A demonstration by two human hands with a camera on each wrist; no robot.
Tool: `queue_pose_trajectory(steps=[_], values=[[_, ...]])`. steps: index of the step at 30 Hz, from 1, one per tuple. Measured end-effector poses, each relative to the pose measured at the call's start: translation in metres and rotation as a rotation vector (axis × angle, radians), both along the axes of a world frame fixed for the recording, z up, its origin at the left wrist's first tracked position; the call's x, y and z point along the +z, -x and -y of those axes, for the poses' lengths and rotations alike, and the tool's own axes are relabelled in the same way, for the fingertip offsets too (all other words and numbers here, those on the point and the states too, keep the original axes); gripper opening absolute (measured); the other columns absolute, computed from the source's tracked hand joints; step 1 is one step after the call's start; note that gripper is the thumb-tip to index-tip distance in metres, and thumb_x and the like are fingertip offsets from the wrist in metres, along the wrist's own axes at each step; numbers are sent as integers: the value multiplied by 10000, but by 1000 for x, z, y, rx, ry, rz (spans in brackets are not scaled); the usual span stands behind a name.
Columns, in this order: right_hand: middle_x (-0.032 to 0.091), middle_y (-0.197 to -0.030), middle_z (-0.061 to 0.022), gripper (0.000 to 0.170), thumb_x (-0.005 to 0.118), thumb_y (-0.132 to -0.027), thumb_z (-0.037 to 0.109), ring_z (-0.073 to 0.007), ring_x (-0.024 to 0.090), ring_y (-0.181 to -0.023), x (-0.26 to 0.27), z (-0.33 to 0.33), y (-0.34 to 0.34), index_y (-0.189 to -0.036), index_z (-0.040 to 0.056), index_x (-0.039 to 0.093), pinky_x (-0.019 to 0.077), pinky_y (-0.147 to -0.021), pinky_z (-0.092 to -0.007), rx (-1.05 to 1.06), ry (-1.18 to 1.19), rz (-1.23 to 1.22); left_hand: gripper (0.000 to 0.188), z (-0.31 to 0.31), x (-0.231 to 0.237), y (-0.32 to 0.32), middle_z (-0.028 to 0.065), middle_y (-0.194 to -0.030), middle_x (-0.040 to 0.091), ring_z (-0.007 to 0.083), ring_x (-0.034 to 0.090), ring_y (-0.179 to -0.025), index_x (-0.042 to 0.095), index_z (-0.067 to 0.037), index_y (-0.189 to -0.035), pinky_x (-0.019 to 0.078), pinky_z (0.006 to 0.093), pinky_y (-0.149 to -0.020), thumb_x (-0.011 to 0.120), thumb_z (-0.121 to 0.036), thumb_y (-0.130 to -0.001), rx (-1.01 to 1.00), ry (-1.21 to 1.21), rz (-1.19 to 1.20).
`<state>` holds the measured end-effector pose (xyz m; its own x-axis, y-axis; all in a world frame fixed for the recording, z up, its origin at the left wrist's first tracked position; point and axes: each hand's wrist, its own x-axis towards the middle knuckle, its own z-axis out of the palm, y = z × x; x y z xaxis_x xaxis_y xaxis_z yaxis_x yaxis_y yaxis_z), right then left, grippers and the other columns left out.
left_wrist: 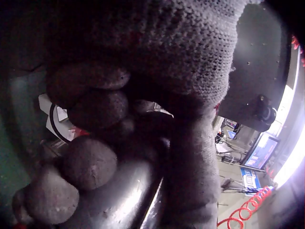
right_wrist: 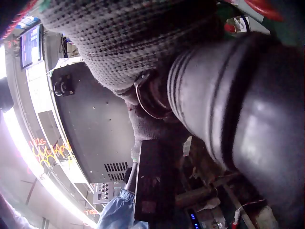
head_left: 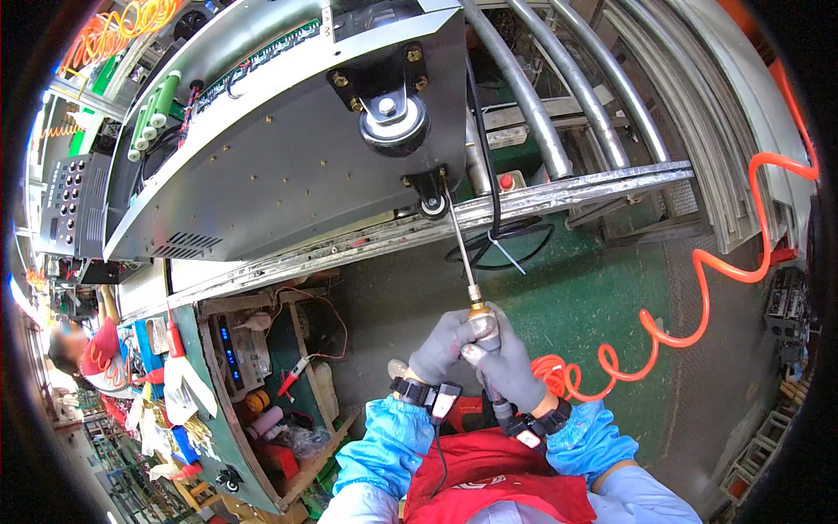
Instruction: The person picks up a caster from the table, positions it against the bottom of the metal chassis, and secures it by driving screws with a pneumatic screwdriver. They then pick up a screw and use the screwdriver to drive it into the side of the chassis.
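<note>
Gripping the driver (head_left: 482, 321) with both hands, you hold it in front of your red apron (head_left: 497, 476), its long bit (head_left: 460, 246) pointing away from you. Your left hand (head_left: 443, 348) curls its fingers round the metal front of the body. Your right hand (head_left: 506, 371) wraps round the same tool, just beside the left; grey knit gloves cover both.

The far end of the bit reaches the bracket of the small caster (head_left: 432, 206), near the edge of the dark panel (head_left: 262, 175); you cannot tell from these views whether the tip sits on a bolt. A larger caster (head_left: 394, 129) is bolted to the same panel, farther from you. Beneath the panel runs a metal-edged frame (head_left: 559, 199), with metal rollers (head_left: 528, 87) to the right. A black cable (head_left: 496, 175) hangs over that frame beside a red button (head_left: 506, 182), and its loops hang below.

To your right, an orange-red coiled hose (head_left: 742, 273) drops from the upper right to beside your right wrist. On your left stands a green-sided shelf unit (head_left: 229, 419) holding a device with blue lights (head_left: 234, 356), and a unit with knobs (head_left: 74, 205) sits beyond, near the panel's left end.
</note>
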<state>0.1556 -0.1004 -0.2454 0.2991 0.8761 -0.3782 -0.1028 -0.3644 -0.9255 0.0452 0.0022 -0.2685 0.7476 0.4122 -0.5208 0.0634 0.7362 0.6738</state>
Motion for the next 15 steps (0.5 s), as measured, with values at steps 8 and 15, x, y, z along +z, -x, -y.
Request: queue_pose_trajectory(steps=[8,15], values=[[628,-1239,-140,846,791,-823,187,-211,628,-1110,5,19,-11,-1507,21,323,503,-959,-343,1,-23,-5,297,2,-3,20,75,-1044,664,154,637,-918,629,21,-1154,528,274,-797,649,-177,-933,252,47,1],[653,-1188,-174,895,820,-796,268,-238,648,-1097,36,106,-18,-1514,53,330,502,-955,-358,211,108,46,354,-26,13,56,173,-1128,670,211,670,-935,544,69,-1284,577,245,-712,578,-72,-961,577,85,-2]])
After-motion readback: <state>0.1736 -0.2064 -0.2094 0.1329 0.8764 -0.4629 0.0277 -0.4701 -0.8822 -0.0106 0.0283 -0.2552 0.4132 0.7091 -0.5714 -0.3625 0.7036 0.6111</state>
